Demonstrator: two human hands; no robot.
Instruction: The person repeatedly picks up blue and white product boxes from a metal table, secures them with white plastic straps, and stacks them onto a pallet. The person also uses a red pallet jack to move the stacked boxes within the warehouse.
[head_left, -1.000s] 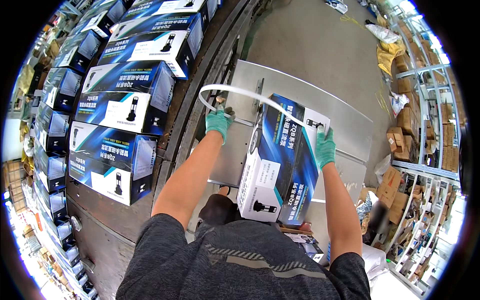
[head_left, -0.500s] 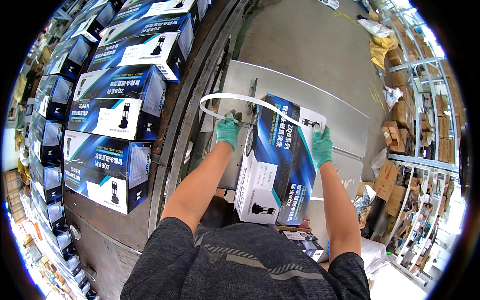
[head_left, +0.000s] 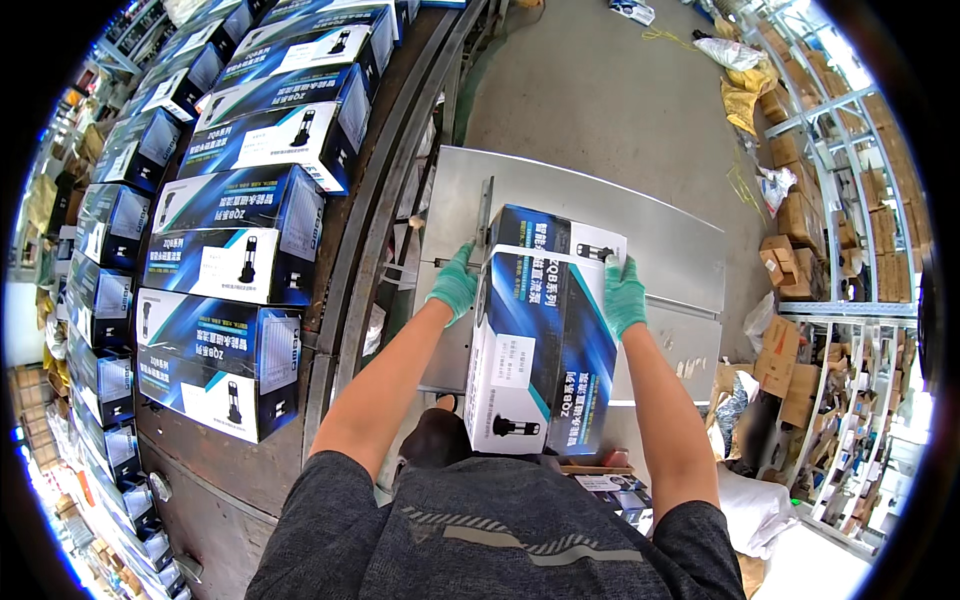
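A blue, white and black printed carton lies on a metal work table in front of me, its long side pointing away. A white plastic packing strap crosses its top near the far end. Both my hands wear green gloves. My left hand is closed at the strap's left end, beside the carton's far left edge. My right hand is at the carton's right edge, its fingers curled where the strap goes over that side. The strap's run under the carton is hidden.
Rows of similar cartons stand on a dark metal surface to my left, past a steel rail. The metal table top extends beyond the carton. Shelving, brown boxes and bags line the right side.
The strap's raised loop has come down and now lies flat across the carton's top. My left hand has drawn in along the carton's left side, and the carton appears slightly farther left in view.
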